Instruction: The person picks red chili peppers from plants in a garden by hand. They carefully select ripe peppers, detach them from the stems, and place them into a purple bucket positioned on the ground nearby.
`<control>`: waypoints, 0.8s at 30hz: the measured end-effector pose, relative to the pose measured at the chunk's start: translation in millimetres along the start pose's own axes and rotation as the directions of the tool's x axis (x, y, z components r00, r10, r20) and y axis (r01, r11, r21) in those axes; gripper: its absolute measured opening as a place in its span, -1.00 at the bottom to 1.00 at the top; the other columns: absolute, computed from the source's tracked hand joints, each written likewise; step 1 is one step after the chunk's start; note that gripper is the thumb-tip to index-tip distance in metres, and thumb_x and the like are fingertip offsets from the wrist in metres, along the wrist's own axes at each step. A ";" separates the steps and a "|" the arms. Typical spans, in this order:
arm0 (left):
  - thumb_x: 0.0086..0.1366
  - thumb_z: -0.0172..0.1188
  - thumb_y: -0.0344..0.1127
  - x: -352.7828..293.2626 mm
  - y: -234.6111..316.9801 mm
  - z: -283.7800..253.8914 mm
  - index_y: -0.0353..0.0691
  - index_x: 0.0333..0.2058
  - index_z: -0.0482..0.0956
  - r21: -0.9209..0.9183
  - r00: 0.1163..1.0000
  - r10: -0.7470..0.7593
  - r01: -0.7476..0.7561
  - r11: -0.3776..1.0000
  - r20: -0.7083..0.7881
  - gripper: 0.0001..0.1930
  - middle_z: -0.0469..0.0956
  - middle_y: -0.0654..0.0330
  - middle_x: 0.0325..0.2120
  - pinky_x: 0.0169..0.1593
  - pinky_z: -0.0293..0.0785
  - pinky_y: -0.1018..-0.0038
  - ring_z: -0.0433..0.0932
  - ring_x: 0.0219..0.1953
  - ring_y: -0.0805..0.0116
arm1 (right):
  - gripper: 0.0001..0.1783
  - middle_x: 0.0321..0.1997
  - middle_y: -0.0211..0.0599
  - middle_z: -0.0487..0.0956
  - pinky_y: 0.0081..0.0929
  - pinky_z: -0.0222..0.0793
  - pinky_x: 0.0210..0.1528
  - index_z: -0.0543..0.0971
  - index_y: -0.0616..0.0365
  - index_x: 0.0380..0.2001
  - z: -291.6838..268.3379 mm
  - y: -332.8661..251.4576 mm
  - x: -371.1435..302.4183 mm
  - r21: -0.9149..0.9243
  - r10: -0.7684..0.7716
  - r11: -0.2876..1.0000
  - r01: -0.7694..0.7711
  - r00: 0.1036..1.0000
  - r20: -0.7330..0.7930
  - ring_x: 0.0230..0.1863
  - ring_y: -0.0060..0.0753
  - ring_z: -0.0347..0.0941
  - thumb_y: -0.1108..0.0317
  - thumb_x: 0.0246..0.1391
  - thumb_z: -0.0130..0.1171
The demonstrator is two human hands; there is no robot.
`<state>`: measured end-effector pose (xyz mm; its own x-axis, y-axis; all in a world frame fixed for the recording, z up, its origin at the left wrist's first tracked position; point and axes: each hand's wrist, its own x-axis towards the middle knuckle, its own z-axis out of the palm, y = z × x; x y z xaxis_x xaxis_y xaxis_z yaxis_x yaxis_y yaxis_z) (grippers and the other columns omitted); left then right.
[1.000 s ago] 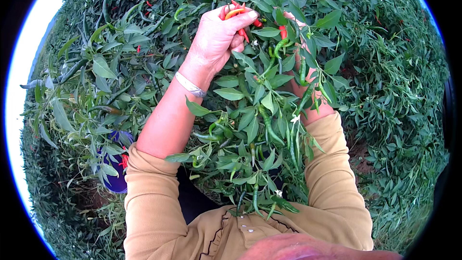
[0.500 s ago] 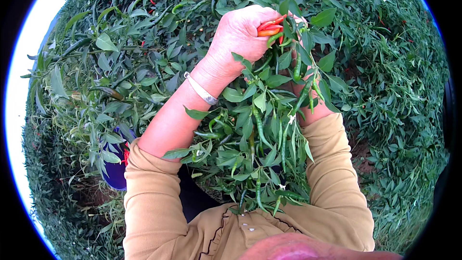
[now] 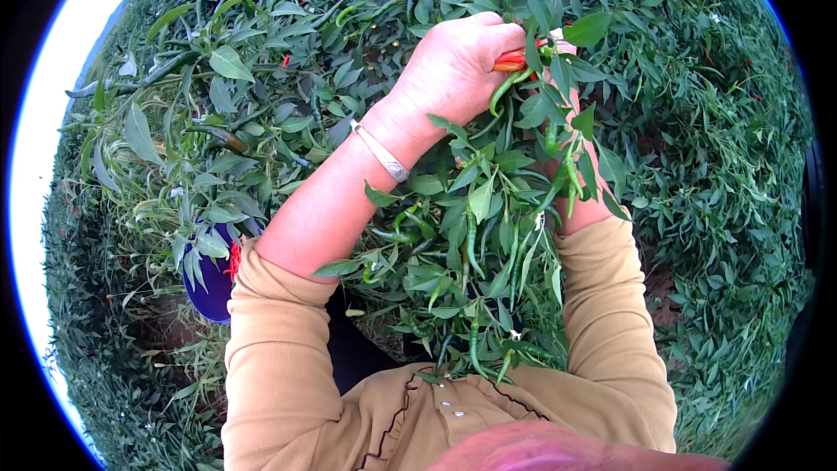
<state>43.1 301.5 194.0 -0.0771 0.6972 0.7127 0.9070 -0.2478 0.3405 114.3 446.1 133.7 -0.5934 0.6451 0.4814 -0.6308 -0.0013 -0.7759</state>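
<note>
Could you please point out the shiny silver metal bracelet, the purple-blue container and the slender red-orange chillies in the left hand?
Shiny silver metal bracelet [image 3: 383, 156]: head view, middle of the band.
Purple-blue container [image 3: 207, 302]: head view, bare lower part.
Slender red-orange chillies [image 3: 510, 63]: head view, exposed part.

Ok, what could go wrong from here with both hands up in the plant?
The red chilies jut from the left hand, so one might slip and drop among the leaves.
A curved green chili hangs close by the left hand and could get knocked or pulled off.
Foliage hides much of the right hand, so its grip could be misjudged.
</note>
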 end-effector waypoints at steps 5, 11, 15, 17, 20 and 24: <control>0.02 0.28 -0.41 -11.1 -10.3 -9.9 -0.19 -0.27 0.58 -0.209 0.986 -0.151 0.135 0.969 -0.064 -0.76 0.56 0.11 -0.44 -0.25 0.49 0.43 0.56 -0.38 0.22 | -0.85 -0.46 -0.40 0.59 -0.69 0.38 -0.40 0.60 0.31 -0.36 38.4 -22.2 -17.8 -0.039 -0.034 0.999 0.033 0.999 -0.036 -0.49 -0.68 0.41 0.61 -0.10 0.19; 0.03 0.26 -0.50 -27.0 -9.9 -16.9 -0.27 -0.40 0.58 -0.352 0.948 -0.319 0.305 0.885 0.018 -0.89 0.58 0.25 -0.51 -0.29 0.45 0.54 0.44 -0.45 0.59 | -0.86 -0.45 -0.44 0.58 -0.68 0.38 -0.40 0.61 0.33 -0.39 46.6 -14.3 -12.4 -0.145 0.092 0.985 -0.089 0.996 0.017 -0.48 -0.70 0.40 0.64 -0.12 0.21; 0.05 0.27 -0.46 -27.0 -16.7 -26.6 -0.29 -0.38 0.59 -0.488 0.954 -0.295 0.283 0.826 0.055 -0.88 0.59 0.21 -0.52 -0.30 0.45 0.55 0.42 -0.46 0.61 | -0.86 -0.44 -0.46 0.55 -0.68 0.34 -0.34 0.61 0.33 -0.42 46.2 -4.5 -9.7 -0.352 -0.094 0.929 0.114 0.993 0.073 -0.44 -0.67 0.39 0.67 -0.15 0.20; 0.07 0.27 -0.43 -30.1 -17.4 -33.2 -0.29 -0.36 0.60 -0.559 0.938 -0.336 0.326 0.762 0.088 -0.87 0.60 0.20 -0.50 -0.30 0.45 0.55 0.41 -0.45 0.63 | -0.84 -0.43 -0.46 0.52 -0.69 0.32 -0.32 0.60 0.33 -0.43 50.0 -0.8 -9.9 -0.352 -0.028 0.935 0.041 0.999 0.042 -0.42 -0.66 0.37 0.70 -0.17 0.17; 0.18 0.18 -0.42 -35.5 -11.7 -47.5 -0.26 -0.30 0.60 -0.498 0.903 -0.393 0.426 0.755 0.175 -0.89 0.53 0.39 -0.48 -0.37 0.35 0.68 0.37 -0.44 0.72 | -0.83 -0.44 -0.46 0.51 -0.69 0.31 -0.34 0.60 0.34 -0.44 57.7 -1.4 -15.6 -0.353 -0.006 0.935 0.032 0.997 0.074 -0.44 -0.67 0.36 0.72 -0.19 0.14; 0.23 0.15 -0.37 -47.0 -0.5 -61.5 -0.22 -0.31 0.59 -0.607 0.747 -0.568 0.640 0.472 0.346 -0.90 0.44 0.47 -0.54 -0.55 0.21 0.70 0.30 -0.56 0.74 | -0.86 -0.53 -0.45 0.52 -0.70 0.31 -0.41 0.61 0.34 -0.47 56.4 10.6 -1.6 -0.407 -0.048 0.912 0.042 0.999 -0.003 -0.52 -0.69 0.34 0.68 -0.18 0.13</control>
<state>20.8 227.4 198.1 -0.4294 0.8942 0.1265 0.1272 -0.0788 0.9887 80.4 402.0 147.8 -0.5610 0.6470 0.5163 -0.3968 0.3372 -0.8537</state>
